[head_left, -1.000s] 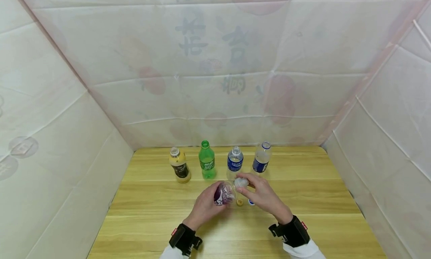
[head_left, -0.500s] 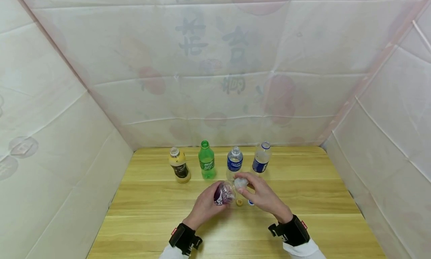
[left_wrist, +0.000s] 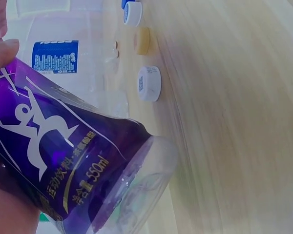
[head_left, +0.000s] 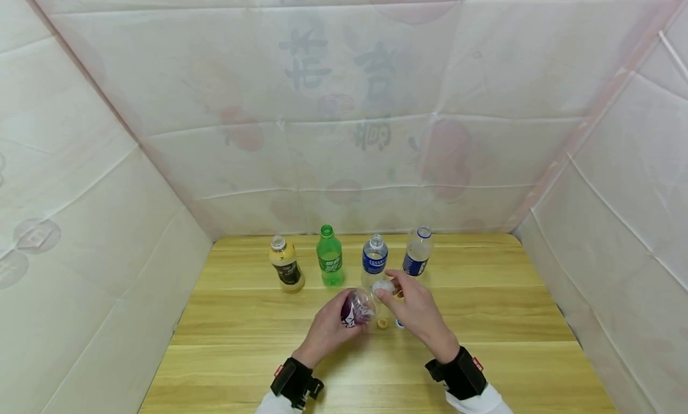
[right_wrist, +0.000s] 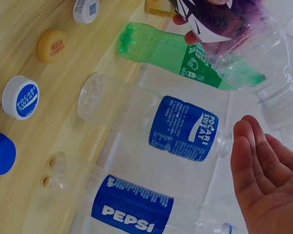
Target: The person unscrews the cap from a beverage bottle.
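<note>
My left hand [head_left: 326, 327] grips a clear plastic drink bottle with a purple label [left_wrist: 49, 141], tilted toward the right, its base end low in the left wrist view. At its mouth is a translucent white bottle cap [head_left: 383, 287]. My right hand [head_left: 416, 309] holds the cap, thumb on its near side and fingers around the far side. Right wrist view has the fingertips [right_wrist: 245, 127] right by the cap, the thumb out of sight. Below lie a yellow cap [right_wrist: 52, 46], a white cap [left_wrist: 149, 84], a Pocari Sweat cap [right_wrist: 21, 97] and a blue cap [right_wrist: 1, 153].
Uncapped bottles stand along the back of the wooden table [head_left: 236, 360]: a yellow one [head_left: 286, 269], a green one [head_left: 330, 261], a Pocari Sweat bottle [head_left: 374, 261] and a Pepsi bottle [head_left: 416, 255]. Cloth walls [head_left: 344, 163] enclose the table's back and sides.
The right hand has turned at the cap: its thumb has shifted left and up, its fingers slightly right. The left hand and bottle stay nearly in place.
</note>
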The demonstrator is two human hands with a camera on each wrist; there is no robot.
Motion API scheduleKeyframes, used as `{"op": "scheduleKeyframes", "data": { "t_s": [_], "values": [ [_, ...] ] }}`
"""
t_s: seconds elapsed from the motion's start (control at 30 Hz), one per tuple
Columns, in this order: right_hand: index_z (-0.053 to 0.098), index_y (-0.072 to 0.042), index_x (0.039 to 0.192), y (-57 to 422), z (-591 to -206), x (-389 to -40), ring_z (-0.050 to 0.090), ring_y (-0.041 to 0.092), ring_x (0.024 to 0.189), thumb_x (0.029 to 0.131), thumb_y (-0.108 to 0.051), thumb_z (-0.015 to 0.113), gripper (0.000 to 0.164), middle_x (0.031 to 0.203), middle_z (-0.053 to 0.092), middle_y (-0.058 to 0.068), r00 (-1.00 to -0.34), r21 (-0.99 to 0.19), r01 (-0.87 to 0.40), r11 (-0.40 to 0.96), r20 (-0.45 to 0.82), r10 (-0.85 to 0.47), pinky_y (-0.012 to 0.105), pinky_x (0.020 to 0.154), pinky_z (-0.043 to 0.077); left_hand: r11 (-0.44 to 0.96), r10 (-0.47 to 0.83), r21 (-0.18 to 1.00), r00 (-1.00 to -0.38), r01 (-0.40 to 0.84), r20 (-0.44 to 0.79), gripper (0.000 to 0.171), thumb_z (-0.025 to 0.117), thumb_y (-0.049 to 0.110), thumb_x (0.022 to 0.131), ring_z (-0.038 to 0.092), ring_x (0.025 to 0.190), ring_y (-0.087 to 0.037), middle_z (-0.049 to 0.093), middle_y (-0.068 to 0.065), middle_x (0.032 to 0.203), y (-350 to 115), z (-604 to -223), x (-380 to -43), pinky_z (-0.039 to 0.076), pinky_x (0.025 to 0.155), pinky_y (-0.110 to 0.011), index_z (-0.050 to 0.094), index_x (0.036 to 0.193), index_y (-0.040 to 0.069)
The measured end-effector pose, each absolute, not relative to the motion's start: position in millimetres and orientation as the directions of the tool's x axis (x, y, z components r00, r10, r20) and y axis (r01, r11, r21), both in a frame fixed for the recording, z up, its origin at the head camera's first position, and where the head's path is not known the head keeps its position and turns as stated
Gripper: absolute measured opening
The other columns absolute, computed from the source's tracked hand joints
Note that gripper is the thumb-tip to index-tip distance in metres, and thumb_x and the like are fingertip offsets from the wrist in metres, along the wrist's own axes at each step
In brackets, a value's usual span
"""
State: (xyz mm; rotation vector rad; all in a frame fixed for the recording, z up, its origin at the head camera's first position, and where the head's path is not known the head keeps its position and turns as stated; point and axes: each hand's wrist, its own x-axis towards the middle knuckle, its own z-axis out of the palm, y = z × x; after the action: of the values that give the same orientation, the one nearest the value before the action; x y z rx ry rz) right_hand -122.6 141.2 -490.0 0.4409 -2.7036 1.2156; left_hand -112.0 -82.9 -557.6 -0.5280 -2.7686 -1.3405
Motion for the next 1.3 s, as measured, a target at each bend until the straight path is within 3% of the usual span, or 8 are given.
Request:
{"op": "scheduleKeyframes", "data": {
  "t_s": [0.23,0.33,0.5,0.73,1.03,1.13,1.3],
  "values": [
    [0.071,-0.005,0.114,134.4,-490.5,-122.5,0.071,0.024,0.087,0.091,-0.042,0.079,0.045,0.103,0.075,0.007,-0.890,-0.527,-0.414,0.742,0.405,-0.210,0.036,0.069,0.057,0.575,0.294,0.754,-0.940,0.318,0.172,0.078,0.093,0.017,0.076,0.064,0.121,-0.029,0.065,-0.014,0.134,-81.9,-559.2,-110.5,0.052,0.103,-0.050,0.053,0.142,0.005],
    [0.072,-0.005,0.110,133.9,-491.5,-123.2,0.070,0.022,0.082,0.091,-0.042,0.079,0.042,0.099,0.075,0.007,-0.873,-0.497,-0.435,0.751,0.436,-0.217,0.033,0.065,0.055,0.572,0.296,0.753,-0.938,0.325,0.181,0.077,0.093,0.017,0.076,0.064,0.120,-0.030,0.065,-0.014,0.134,-82.0,-559.6,-110.3,0.053,0.102,-0.050,0.053,0.142,0.005],
    [0.073,-0.006,0.106,134.0,-492.3,-122.6,0.064,0.013,0.072,0.091,-0.037,0.080,0.035,0.090,0.072,0.002,-0.866,-0.503,-0.453,0.736,0.444,-0.229,0.023,0.058,0.049,0.570,0.302,0.748,-0.933,0.340,0.194,0.077,0.093,0.016,0.076,0.064,0.120,-0.029,0.066,-0.013,0.133,-82.4,-560.2,-110.5,0.053,0.102,-0.050,0.053,0.142,0.005],
    [0.070,-0.001,0.117,135.2,-489.6,-121.1,0.064,0.011,0.075,0.094,-0.024,0.079,0.034,0.095,0.069,0.003,-0.893,-0.616,-0.444,0.651,0.360,-0.269,0.021,0.063,0.054,0.575,0.304,0.739,-0.930,0.351,0.205,0.078,0.093,0.017,0.076,0.064,0.120,-0.030,0.065,-0.014,0.133,-83.3,-561.8,-110.6,0.054,0.101,-0.050,0.053,0.142,0.004],
    [0.060,0.002,0.136,141.2,-484.9,-122.1,0.072,0.027,0.104,0.097,-0.017,0.074,0.045,0.121,0.070,0.015,-0.893,-0.727,-0.434,0.533,0.266,-0.363,0.038,0.086,0.062,0.572,0.302,0.747,-0.934,0.339,0.192,0.078,0.093,0.016,0.076,0.064,0.120,-0.030,0.065,-0.014,0.134,-84.7,-562.1,-110.5,0.054,0.102,-0.050,0.053,0.142,0.005],
    [0.054,0.000,0.144,142.6,-484.3,-122.1,0.065,0.034,0.120,0.099,-0.025,0.072,0.054,0.136,0.064,0.018,-0.899,-0.746,-0.409,0.525,0.231,-0.372,0.049,0.097,0.056,0.562,0.305,0.757,-0.935,0.332,0.182,0.078,0.092,0.015,0.077,0.063,0.122,-0.029,0.064,-0.013,0.135,-84.7,-562.1,-110.6,0.052,0.104,-0.049,0.053,0.143,0.006],
    [0.041,-0.006,0.156,143.6,-487.5,-121.8,0.043,0.041,0.143,0.098,-0.044,0.070,0.075,0.160,0.042,0.018,-0.909,-0.707,-0.397,0.586,0.215,-0.357,0.062,0.112,0.039,0.563,0.306,0.758,-0.935,0.329,0.178,0.077,0.092,0.017,0.078,0.063,0.122,-0.031,0.064,-0.014,0.136,-84.4,-561.4,-110.6,0.052,0.103,-0.051,0.052,0.143,0.006]
  ]
}}
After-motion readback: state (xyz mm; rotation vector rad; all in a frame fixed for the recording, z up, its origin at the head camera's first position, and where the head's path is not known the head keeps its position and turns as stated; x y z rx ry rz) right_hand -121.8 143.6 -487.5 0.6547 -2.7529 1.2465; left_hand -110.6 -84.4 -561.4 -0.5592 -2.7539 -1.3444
